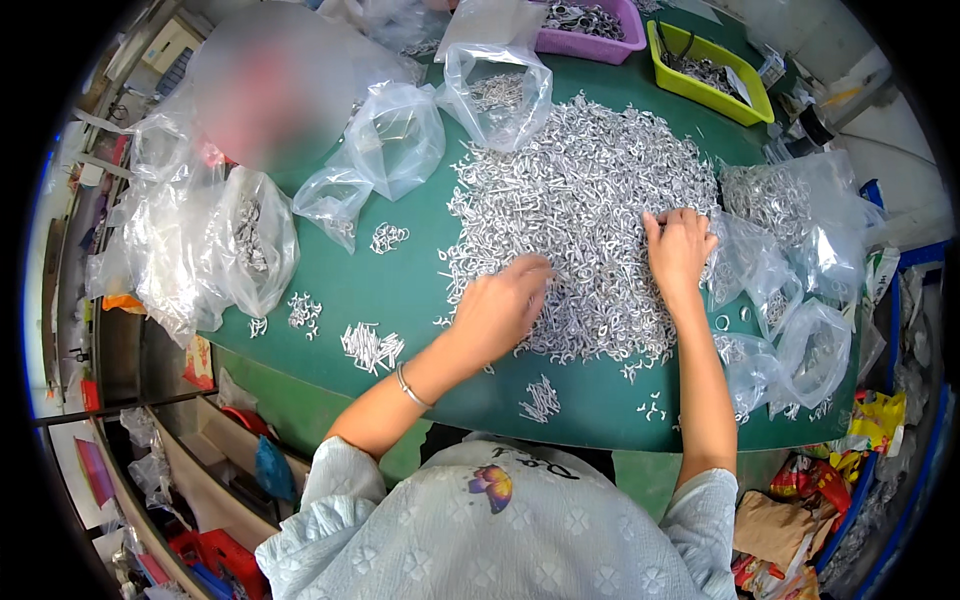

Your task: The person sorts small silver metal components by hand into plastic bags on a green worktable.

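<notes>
I am resting both hands on the heap of small metal hooks [585, 220] spread across the middle of the green counter [400, 290]: my left hand [500, 305] curled, picking at its near edge, my right hand [680, 245] flat, fingers spread, holding pieces down for sorting.

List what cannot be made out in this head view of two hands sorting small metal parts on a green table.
- Left hand fingertips: buried in the pile of metal parts; any grip is hidden.
- Right hand: palm down, underside hidden.
- Single parts: too small to tell their shape.
- Clear bags: glare blurs their contents.
- Yellow bin: contents too small to tell.
- Upper left: a blurred patch.
</notes>
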`<state>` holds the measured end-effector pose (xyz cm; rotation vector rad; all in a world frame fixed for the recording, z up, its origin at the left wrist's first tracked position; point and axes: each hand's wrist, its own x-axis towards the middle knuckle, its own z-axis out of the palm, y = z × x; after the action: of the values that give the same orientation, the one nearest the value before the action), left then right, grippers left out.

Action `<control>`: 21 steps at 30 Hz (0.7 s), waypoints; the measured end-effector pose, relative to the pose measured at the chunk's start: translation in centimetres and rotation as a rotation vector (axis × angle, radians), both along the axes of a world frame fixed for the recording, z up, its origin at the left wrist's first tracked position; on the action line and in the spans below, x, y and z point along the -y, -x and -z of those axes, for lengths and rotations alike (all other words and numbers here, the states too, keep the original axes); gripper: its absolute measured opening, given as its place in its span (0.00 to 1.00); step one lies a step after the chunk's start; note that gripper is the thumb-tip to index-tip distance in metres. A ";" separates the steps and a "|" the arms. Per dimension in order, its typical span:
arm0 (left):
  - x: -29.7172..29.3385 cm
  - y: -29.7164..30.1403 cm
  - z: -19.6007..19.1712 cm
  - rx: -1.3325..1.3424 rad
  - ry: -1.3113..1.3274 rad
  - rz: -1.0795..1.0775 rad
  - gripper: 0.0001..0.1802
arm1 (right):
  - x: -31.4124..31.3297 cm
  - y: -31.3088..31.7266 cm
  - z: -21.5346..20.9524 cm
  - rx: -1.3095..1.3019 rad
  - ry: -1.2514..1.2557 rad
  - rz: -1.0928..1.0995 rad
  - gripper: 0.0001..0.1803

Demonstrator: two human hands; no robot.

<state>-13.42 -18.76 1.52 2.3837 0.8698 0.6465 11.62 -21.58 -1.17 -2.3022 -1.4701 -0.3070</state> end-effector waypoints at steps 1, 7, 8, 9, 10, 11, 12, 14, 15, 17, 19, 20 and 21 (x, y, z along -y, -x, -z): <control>-1.3 -0.4 -0.3 0.016 -0.029 -0.035 0.10 | -0.5 0.0 0.4 0.009 0.034 0.000 0.13; -9.7 -3.4 0.3 -0.103 -0.036 -0.220 0.11 | -1.5 0.3 0.5 -0.390 -0.128 -0.067 0.09; -10.9 -4.3 0.9 -0.054 -0.073 -0.158 0.11 | -1.6 0.1 0.7 -0.469 -0.146 -0.076 0.08; -11.9 -5.0 1.6 -0.009 -0.110 -0.106 0.11 | -1.7 -0.1 1.0 -0.552 -0.163 -0.094 0.07; -12.6 -5.6 2.2 0.037 -0.146 -0.053 0.12 | -1.9 -0.2 1.2 -0.634 -0.180 -0.112 0.07; -13.1 -6.2 2.4 0.018 -0.230 -0.002 0.13 | -1.7 -0.1 0.8 -0.596 -0.256 -0.135 0.07; -13.6 -6.7 2.6 -0.068 -0.237 0.029 0.13 | -1.6 -0.4 0.6 -0.593 -0.295 -0.141 0.08; -14.3 -7.5 2.8 -0.237 -0.250 0.095 0.14 | -1.3 -1.5 0.3 -0.583 -0.372 -0.148 0.10; -14.4 -7.8 2.8 -0.268 -0.275 0.108 0.13 | -0.8 -2.2 0.3 -0.572 -0.309 -0.153 0.13; -14.6 -8.1 2.9 -0.331 -0.328 0.129 0.11 | -0.8 -2.9 -0.3 -0.994 -0.191 -0.097 0.12; -14.8 -7.9 2.8 -0.325 -0.348 0.138 0.08 | -1.0 -3.2 -1.9 -1.292 -0.155 -0.057 0.10; -14.6 -7.8 2.6 -0.263 -0.320 0.119 0.08 | -1.4 -3.3 -2.3 -1.373 -0.259 -0.065 0.09; -14.3 -7.6 2.3 -0.202 -0.292 0.098 0.08 | -2.1 -3.5 -2.6 -1.452 -0.365 -0.075 0.09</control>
<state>-5.78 -4.42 -0.82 2.7738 0.7784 0.5303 15.10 -19.43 1.41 -1.4278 -0.6072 0.8747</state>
